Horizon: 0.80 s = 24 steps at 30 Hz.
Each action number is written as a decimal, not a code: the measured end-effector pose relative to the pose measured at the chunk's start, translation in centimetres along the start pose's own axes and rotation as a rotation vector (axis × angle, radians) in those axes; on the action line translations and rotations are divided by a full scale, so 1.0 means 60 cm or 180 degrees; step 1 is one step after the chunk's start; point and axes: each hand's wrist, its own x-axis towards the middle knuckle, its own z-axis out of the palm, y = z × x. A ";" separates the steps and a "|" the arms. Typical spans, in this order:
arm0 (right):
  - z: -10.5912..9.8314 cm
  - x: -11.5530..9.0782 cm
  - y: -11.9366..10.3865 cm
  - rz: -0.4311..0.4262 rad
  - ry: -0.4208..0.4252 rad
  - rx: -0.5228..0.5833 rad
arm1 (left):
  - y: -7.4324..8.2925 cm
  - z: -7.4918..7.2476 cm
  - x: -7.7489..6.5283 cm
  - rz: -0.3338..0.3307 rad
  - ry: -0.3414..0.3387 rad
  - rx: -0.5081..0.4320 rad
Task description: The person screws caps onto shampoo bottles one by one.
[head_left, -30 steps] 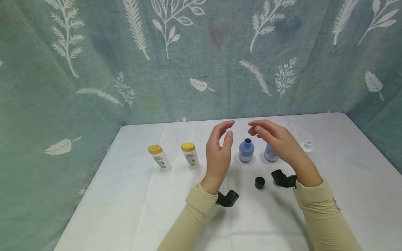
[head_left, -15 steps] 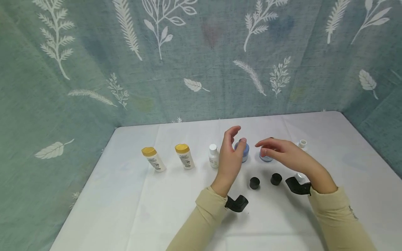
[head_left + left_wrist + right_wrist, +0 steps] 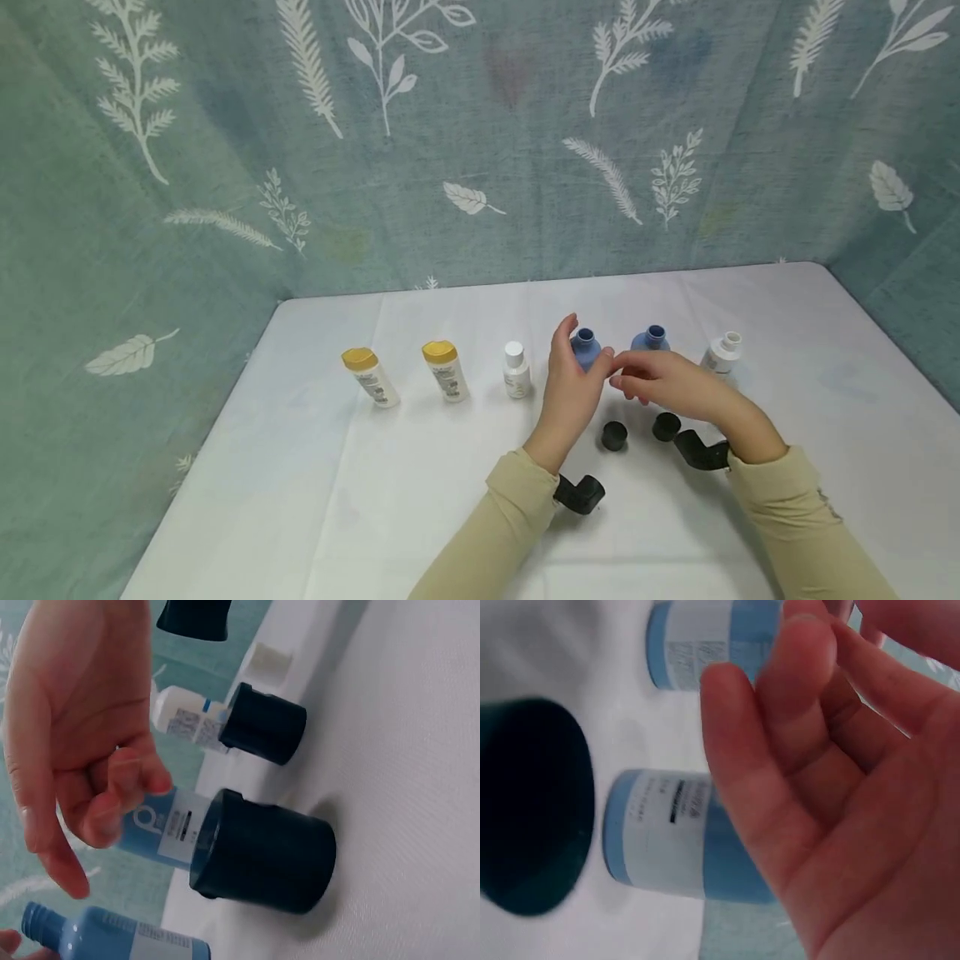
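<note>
Two uncapped blue bottles stand upright. My left hand (image 3: 572,392) is at the left blue bottle (image 3: 585,352), its thumb and fingers spread to either side of the neck. In the left wrist view fingertips (image 3: 10,942) show beside that bottle (image 3: 97,935). My right hand (image 3: 667,382) hovers in front of the right blue bottle (image 3: 650,340), fingers loosely bent and holding nothing; its fingertips overlap the left thumb in the head view. Two black caps (image 3: 613,435) (image 3: 666,426) lie on the table near the hands.
Left of the hands stand a capped white bottle (image 3: 517,373) and two yellow-capped bottles (image 3: 447,375) (image 3: 372,382). An uncapped white bottle (image 3: 722,354) stands at right. A white cap (image 3: 268,664) shows in the left wrist view. A patterned cloth (image 3: 465,167) hangs behind the table.
My left hand has moved right to the left blue bottle. The right hand has come lower and nearer the front, uncovering the right blue bottle's mouth. The capped white bottle has come into view.
</note>
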 end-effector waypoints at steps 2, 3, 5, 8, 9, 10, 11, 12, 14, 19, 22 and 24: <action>0.007 0.002 -0.001 -0.0020 -0.0097 -0.0007 | -0.003 -0.001 0.003 -0.0042 0.0017 0.0044; 0.010 0.003 -0.001 -0.0022 -0.0169 -0.0018 | -0.005 -0.002 0.005 -0.0070 0.0019 0.0068; 0.017 0.005 -0.002 -0.0012 -0.0327 -0.0050 | -0.007 -0.003 0.008 -0.0080 0.0018 0.0111; 0.028 0.007 -0.006 0.0016 -0.0565 -0.0168 | -0.009 -0.006 0.012 -0.0057 0.0010 0.0100; 0.031 0.008 -0.008 0.0029 -0.0636 -0.0229 | -0.009 -0.006 0.012 -0.0051 0.0006 0.0098; 0.034 0.010 -0.010 0.0027 -0.0690 -0.0301 | -0.010 -0.007 0.013 -0.0044 0.0004 0.0094; 0.037 0.010 -0.012 0.0018 -0.0728 -0.0376 | -0.010 -0.007 0.013 -0.0053 -0.0003 0.0100; 0.040 0.011 -0.014 0.0003 -0.0757 -0.0455 | -0.010 -0.007 0.013 -0.0063 -0.0012 0.0108; 0.044 0.011 -0.019 -0.0010 -0.0795 -0.0565 | -0.011 -0.007 0.013 -0.0098 -0.0030 0.0113; 0.049 0.008 -0.029 -0.0052 -0.0852 -0.0631 | -0.024 -0.003 0.015 -0.0228 -0.0113 0.0011; 0.052 0.005 -0.029 -0.0138 -0.0888 -0.0569 | -0.037 -0.003 0.015 -0.0285 -0.0143 -0.0126; 0.052 0.004 -0.028 -0.0203 -0.0906 -0.0536 | -0.045 -0.002 0.015 -0.0289 -0.0142 -0.0182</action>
